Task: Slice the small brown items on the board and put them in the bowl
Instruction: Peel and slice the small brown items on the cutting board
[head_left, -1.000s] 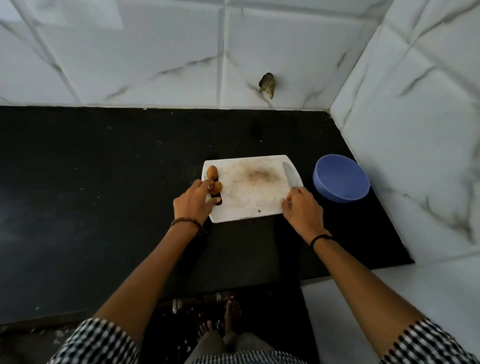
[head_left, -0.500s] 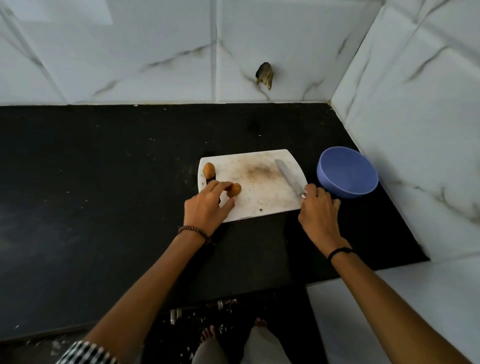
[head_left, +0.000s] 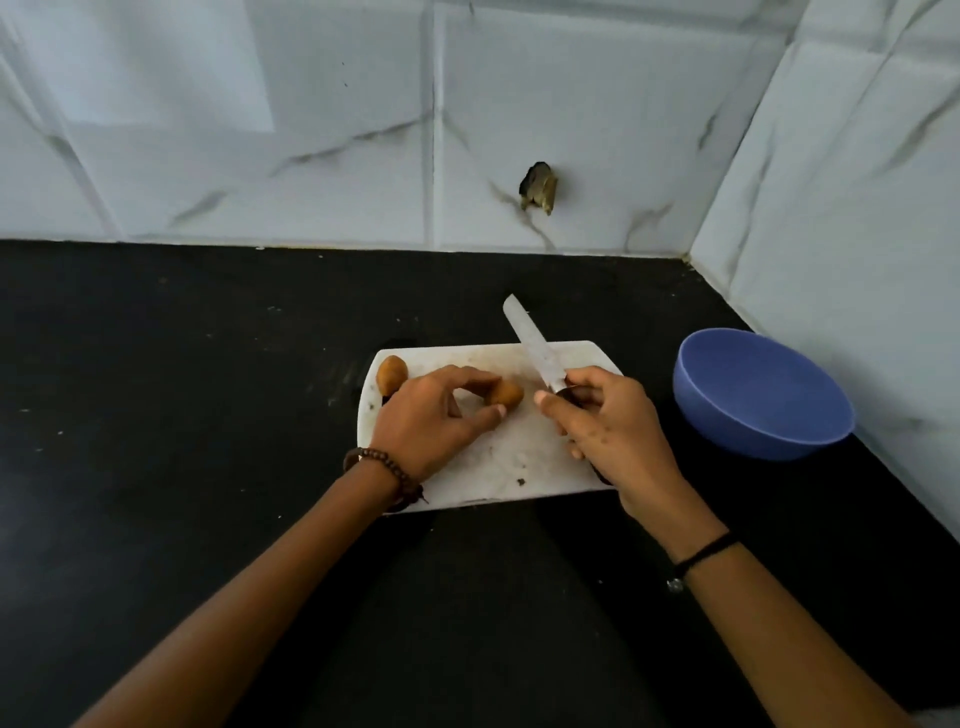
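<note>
**Holding a brown bit still for the knife**

The left hand (head_left: 431, 415) pinches 1 small brown item (head_left: 506, 393) between thumb and fingers, near the middle of the white board (head_left: 509, 467). The right hand (head_left: 608, 426) is wrapped round the handle of the knife (head_left: 530, 343). The blade is up off the board. Its tip points to about 11 o'clock, out past the far edge. It is not touching the item yet.

A 2nd small brown item (head_left: 391, 373) sits alone at the board's 10 o'clock corner. Both look whole. I see no slices on the board, only stains and crumbs. The blue bowl (head_left: 753, 431) stands on the black counter (head_left: 208, 415) at 3 o'clock from the board, just beside it. No pieces show inside it. So I think the job is only at its start. There are 2 items to cut, and then all the pieces must go in the bowl.

Between the held item and the right hand there is a strip of board where the blade can come down. The fingers are very close to that strip, so that is the spot to watch. The 2nd item is near the board's edge and could roll off if bumped. A tiled wall (head_left: 571, 130) stands at 12 o'clock, and another stands at 3 o'clock behind the bowl, so the bowl has little room that way. Lots of counter lies at 9 o'clock and at 6 o'clock.
</note>
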